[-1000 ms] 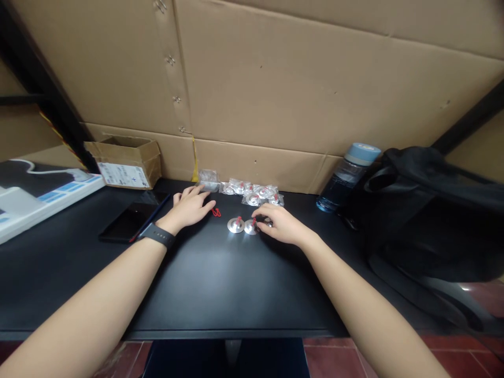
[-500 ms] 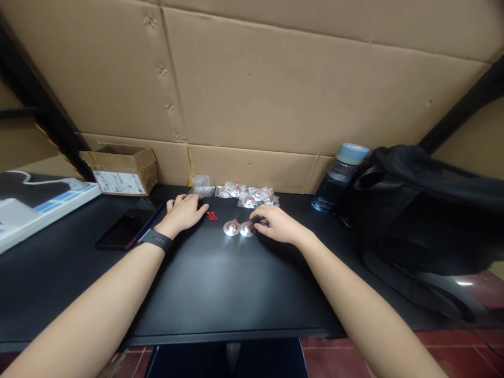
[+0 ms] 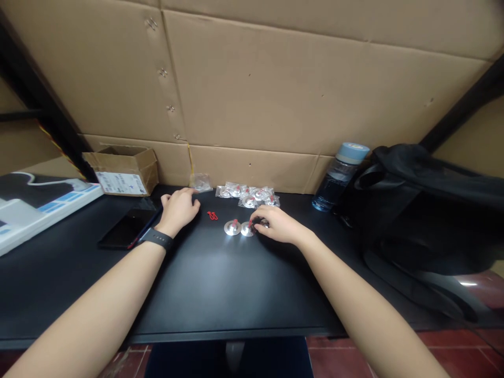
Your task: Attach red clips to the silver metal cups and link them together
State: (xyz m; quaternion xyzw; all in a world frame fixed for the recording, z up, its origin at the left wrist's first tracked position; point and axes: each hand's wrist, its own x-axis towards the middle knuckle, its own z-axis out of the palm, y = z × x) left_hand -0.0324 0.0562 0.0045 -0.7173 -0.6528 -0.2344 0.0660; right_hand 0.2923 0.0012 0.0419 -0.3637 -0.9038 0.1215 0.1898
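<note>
Two silver finger cymbals with red loops, a left one (image 3: pixel 232 228) and a middle one (image 3: pixel 246 229), lie side by side on the black table. My right hand (image 3: pixel 275 223) arches over a third, partly hidden cymbal (image 3: pixel 263 224), its thumb and index finger apart and the fingertips close to the middle cymbal. My left hand (image 3: pixel 179 210) rests on the table by the phone (image 3: pixel 128 228), thumb spread from the bent fingers, nothing visible in it. Its fingertips are near a crumpled clear plastic bag (image 3: pixel 202 182). Red elastic loops (image 3: pixel 212 215) lie between the hands.
Several bagged cymbals (image 3: pixel 250 195) are piled by the cardboard back wall (image 3: pixel 275 94). A small cardboard box (image 3: pixel 122 170) and a white power strip (image 3: pixel 51 210) are at left. A water bottle (image 3: pixel 338 178) and a black backpack (image 3: pixel 425 210) stand at right.
My left hand has drawn slightly left, away from the red loops and the plastic bag. My right hand stays over the cymbals, its fingers slightly lower.
</note>
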